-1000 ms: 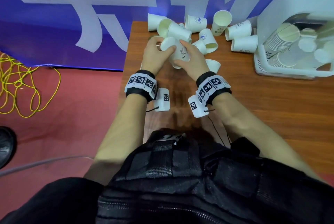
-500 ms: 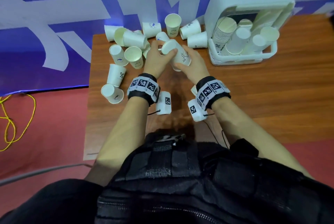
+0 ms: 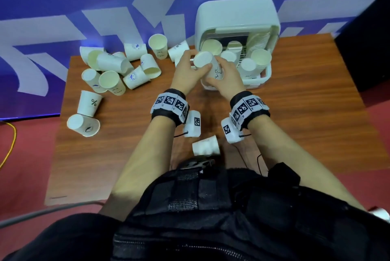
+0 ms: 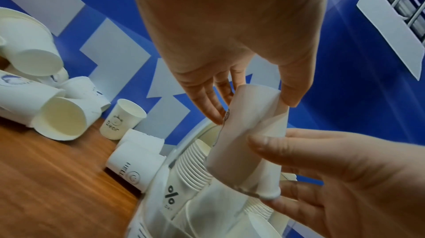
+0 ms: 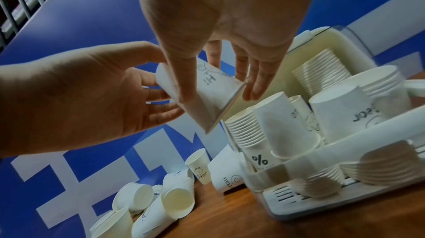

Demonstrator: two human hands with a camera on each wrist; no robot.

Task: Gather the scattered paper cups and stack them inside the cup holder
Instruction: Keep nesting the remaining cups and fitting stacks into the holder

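Observation:
Both hands hold one white paper cup (image 3: 203, 59) tilted in the air, its base up and its rim down, over the front left of the white cup holder (image 3: 256, 81). My left hand (image 3: 195, 64) pinches the base end (image 4: 253, 103). My right hand (image 3: 217, 72) grips the cup (image 5: 207, 76) near its rim, thumb on one side and fingers on the other (image 5: 218, 94). Inside the holder (image 5: 345, 143) stand several stacks of upturned cups (image 5: 243, 129). Several loose cups (image 3: 118, 66) lie scattered at the table's back left.
One loose cup (image 3: 205, 145) lies on the wooden table (image 3: 295, 113) near my body, between my forearms. Two more (image 3: 89, 102) (image 3: 83, 124) sit by the left edge. A blue banner rises behind the table, and a black box (image 3: 363, 49) stands at the right.
Both hands have carried the cup to the right, from above the pile of loose cups to above the cup holder. The head view has swung right with them.

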